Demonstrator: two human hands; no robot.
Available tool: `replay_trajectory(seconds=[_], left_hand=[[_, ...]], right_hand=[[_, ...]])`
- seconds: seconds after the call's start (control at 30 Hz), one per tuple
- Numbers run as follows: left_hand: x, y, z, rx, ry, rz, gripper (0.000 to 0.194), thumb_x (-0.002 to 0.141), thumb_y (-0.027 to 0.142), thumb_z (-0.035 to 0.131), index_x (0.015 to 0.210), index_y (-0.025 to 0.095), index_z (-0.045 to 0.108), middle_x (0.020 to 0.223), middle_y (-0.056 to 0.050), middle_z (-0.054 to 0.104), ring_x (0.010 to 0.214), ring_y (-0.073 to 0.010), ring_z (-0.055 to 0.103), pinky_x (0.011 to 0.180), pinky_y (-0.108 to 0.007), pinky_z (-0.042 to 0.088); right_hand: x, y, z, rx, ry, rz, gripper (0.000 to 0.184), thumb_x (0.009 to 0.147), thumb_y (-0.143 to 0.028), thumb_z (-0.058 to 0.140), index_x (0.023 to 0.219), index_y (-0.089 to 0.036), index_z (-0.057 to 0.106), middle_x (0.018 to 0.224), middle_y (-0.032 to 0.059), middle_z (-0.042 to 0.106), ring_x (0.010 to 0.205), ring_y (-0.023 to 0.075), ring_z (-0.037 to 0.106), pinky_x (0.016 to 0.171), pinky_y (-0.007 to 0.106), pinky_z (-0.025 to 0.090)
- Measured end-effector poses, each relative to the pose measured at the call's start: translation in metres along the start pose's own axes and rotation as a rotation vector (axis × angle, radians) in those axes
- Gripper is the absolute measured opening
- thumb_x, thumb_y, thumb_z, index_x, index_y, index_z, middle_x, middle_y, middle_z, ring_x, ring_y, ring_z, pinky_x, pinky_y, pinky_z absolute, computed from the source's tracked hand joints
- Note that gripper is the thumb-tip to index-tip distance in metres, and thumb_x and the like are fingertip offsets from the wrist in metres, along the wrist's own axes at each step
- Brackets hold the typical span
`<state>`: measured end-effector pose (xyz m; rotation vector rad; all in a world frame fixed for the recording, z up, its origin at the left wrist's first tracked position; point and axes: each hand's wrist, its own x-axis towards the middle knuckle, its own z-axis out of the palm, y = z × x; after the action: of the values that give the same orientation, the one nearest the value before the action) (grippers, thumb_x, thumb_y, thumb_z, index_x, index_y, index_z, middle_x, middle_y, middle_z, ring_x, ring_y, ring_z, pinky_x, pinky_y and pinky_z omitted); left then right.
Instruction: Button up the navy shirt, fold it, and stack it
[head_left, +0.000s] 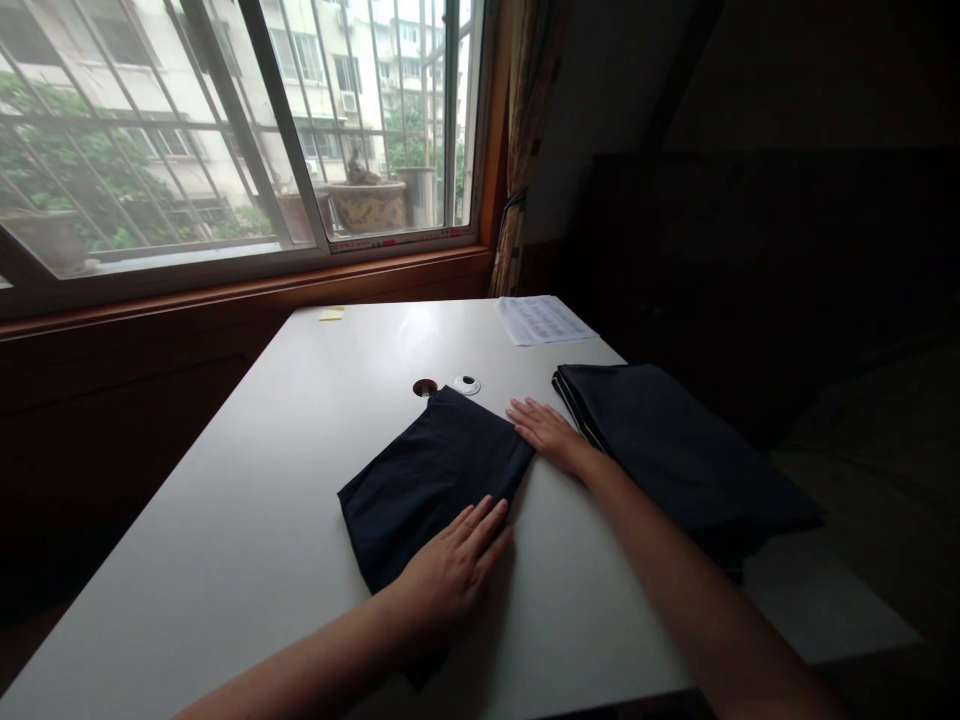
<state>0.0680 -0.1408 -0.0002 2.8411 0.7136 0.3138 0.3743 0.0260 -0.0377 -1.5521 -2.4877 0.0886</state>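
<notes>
A folded dark navy cloth point(427, 470) lies in the middle of the white table point(262, 500). My left hand point(454, 565) rests flat on the cloth's near right part, fingers stretched out. My right hand point(547, 430) lies flat on the table at the cloth's right corner, fingers extended and touching its edge. Neither hand holds anything.
A stack of folded dark cloth point(675, 450) sits at the table's right edge, overhanging it. A printed paper sheet point(541, 320) lies at the far right, a yellow sticky note point(331, 314) at the far edge. A cable hole point(424, 387) and its white cap point(466, 384) are beyond the cloth. A barred window is behind.
</notes>
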Motion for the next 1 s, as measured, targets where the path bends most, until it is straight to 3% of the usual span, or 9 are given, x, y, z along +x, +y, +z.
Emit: replay_trajectory(seconds=[0.27,0.5,0.57,0.67,0.8,1.0], left_hand=[[-0.022,-0.003,-0.008,0.011,-0.027,-0.02,0.068,0.095,0.007,0.041,0.158,0.015,0.017,0.163,-0.017,0.022,0.15,-0.0279,0.027,0.119,-0.047,0.036],[-0.075,-0.053,-0.056,0.025,-0.16,-0.008,0.078,0.092,0.003,0.039,0.159,0.03,0.009,0.16,-0.002,0.035,0.145,-0.0216,0.038,0.118,-0.048,0.036],[-0.093,-0.063,-0.07,0.033,-0.144,-0.058,0.084,0.086,-0.004,0.036,0.159,0.03,0.013,0.158,-0.002,0.04,0.143,-0.0195,0.041,0.118,-0.046,0.038],[-0.109,-0.068,-0.082,0.051,-0.052,-0.163,0.073,0.088,-0.001,0.04,0.154,0.029,0.031,0.147,-0.005,0.055,0.134,-0.0209,0.053,0.11,-0.043,0.047],[-0.098,-0.061,-0.077,0.101,0.043,-0.196,0.053,0.091,0.013,0.054,0.142,0.026,0.049,0.133,-0.008,0.064,0.116,-0.0247,0.064,0.097,-0.041,0.056],[-0.04,-0.039,-0.05,0.117,0.141,-0.117,0.043,0.094,0.022,0.058,0.137,0.021,0.051,0.123,-0.01,0.064,0.107,-0.0237,0.062,0.091,-0.04,0.057]], right_hand=[[-0.018,-0.011,0.0,0.022,0.075,-0.004,0.044,0.103,-0.036,0.038,0.144,-0.03,0.051,0.155,0.0059,0.044,0.148,0.0273,0.032,0.116,0.055,0.032],[-0.062,-0.05,-0.016,0.154,0.144,-0.119,0.052,0.097,-0.037,0.053,0.147,-0.024,0.045,0.15,0.0108,0.049,0.144,0.0289,0.039,0.117,0.054,0.033],[-0.074,-0.067,-0.024,0.234,0.145,-0.176,0.051,0.097,-0.035,0.056,0.146,-0.026,0.045,0.149,0.0113,0.049,0.14,0.0277,0.044,0.115,0.051,0.037],[-0.088,-0.092,-0.034,0.348,0.188,-0.242,0.041,0.094,-0.032,0.063,0.133,-0.026,0.054,0.138,0.0119,0.057,0.128,0.0272,0.054,0.107,0.048,0.046],[-0.09,-0.114,-0.036,0.379,0.195,-0.347,0.034,0.088,-0.029,0.07,0.121,-0.023,0.062,0.121,0.0122,0.064,0.112,0.0273,0.061,0.097,0.046,0.052],[-0.074,-0.117,-0.031,0.498,0.206,-0.349,0.016,0.095,-0.023,0.061,0.11,-0.024,0.068,0.098,0.0069,0.072,0.095,0.0216,0.066,0.087,0.038,0.055]])
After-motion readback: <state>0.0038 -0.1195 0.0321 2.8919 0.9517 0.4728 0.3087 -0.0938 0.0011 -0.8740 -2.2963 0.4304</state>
